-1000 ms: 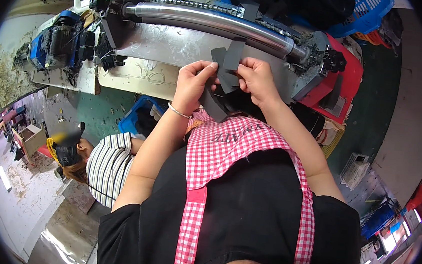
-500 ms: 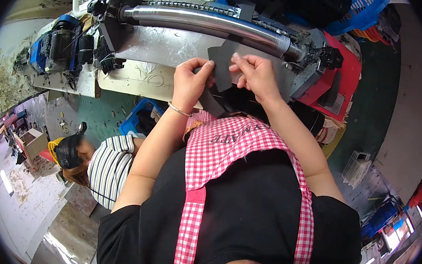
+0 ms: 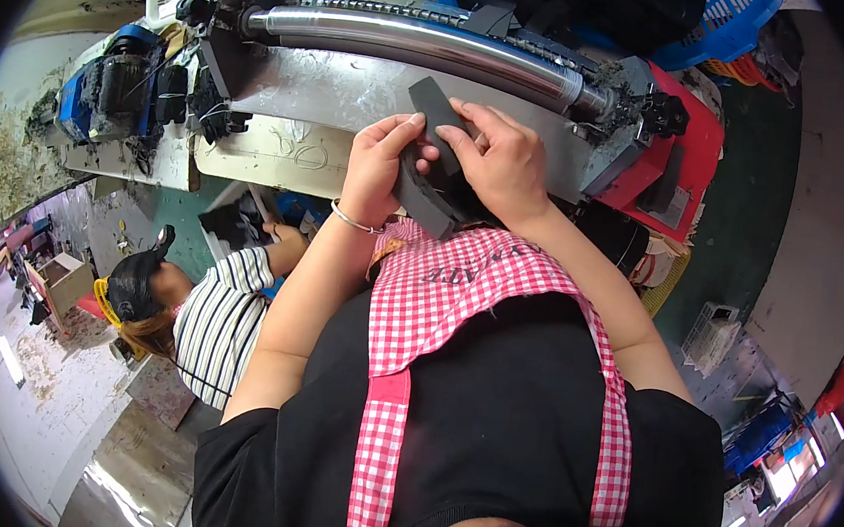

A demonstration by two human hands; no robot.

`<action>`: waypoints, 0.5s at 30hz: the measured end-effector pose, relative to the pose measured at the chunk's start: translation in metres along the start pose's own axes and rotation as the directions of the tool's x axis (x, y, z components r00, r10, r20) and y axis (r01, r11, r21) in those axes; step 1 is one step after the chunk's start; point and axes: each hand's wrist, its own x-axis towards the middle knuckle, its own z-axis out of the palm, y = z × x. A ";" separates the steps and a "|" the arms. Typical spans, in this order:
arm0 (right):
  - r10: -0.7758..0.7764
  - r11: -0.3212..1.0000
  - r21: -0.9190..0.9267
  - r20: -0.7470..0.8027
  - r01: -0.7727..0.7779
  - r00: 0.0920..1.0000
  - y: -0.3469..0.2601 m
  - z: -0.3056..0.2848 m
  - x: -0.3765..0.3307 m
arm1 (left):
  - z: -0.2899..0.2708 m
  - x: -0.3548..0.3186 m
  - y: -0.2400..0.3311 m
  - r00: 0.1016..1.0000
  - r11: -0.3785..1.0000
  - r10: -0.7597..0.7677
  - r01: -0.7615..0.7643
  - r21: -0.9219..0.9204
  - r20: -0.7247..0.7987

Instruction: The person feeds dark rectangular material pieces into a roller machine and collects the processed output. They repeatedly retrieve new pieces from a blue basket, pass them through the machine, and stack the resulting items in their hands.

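A dark grey, flat piece of sheet material [image 3: 430,94] stands up between my hands, its top end tilted to the left in front of the machine's roller. My left hand [image 3: 379,162] pinches its left side with thumb and index finger. A thicker dark strip [image 3: 425,207] hangs from under those left fingers towards my apron. My right hand [image 3: 504,160] closes on the grey piece from the other side, thumb and fingertips pressed to its right edge. The shiny metal roller [image 3: 412,39] lies just beyond both hands, apart from them, over a metal plate [image 3: 327,90].
A blue motor [image 3: 106,85] coated in lint sits at the machine's left, a red side panel [image 3: 703,153] at its right. Behind stands a blue basket [image 3: 734,25] of dark material. A person in a striped top [image 3: 220,331] works at my left beside a grey bin [image 3: 230,222].
The grey piece has turned from reaching towards the roller to tilting left, clear of it. My right hand has come left and closed on it. The person at left has reached forward.
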 end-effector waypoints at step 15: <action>0.514 0.648 0.500 0.270 -0.575 0.814 0.038 0.006 0.013 | 0.000 0.000 0.002 0.995 0.976 0.090 -0.079 0.202 -0.050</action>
